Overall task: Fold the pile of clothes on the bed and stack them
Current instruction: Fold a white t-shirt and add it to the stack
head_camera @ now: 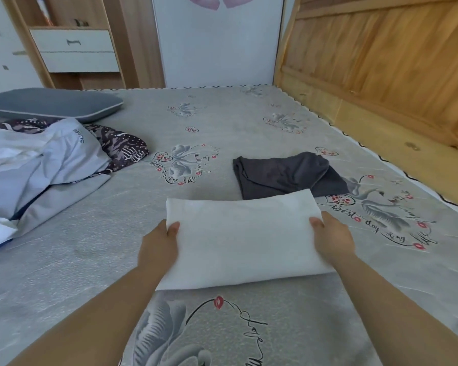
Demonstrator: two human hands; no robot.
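A folded white garment [242, 240] is held just above the grey printed bed sheet [201, 331]. My left hand [158, 245] grips its left edge, thumb on top and fingers hidden underneath. My right hand [333, 240] grips its right edge the same way. Right behind the white garment lies a folded dark grey garment [286, 174] on the bed; the white one's far edge overlaps its near edge in view. At the left sits a loose pile of clothes [35, 165]: pale blue and white pieces over a dark patterned one [124, 146].
A grey-blue pillow [53, 103] lies at the far left of the bed. A wooden panel wall [381, 64] runs along the bed's right side. Beyond the bed stand a white door [217, 48] and a wooden cabinet with white drawers [74, 51].
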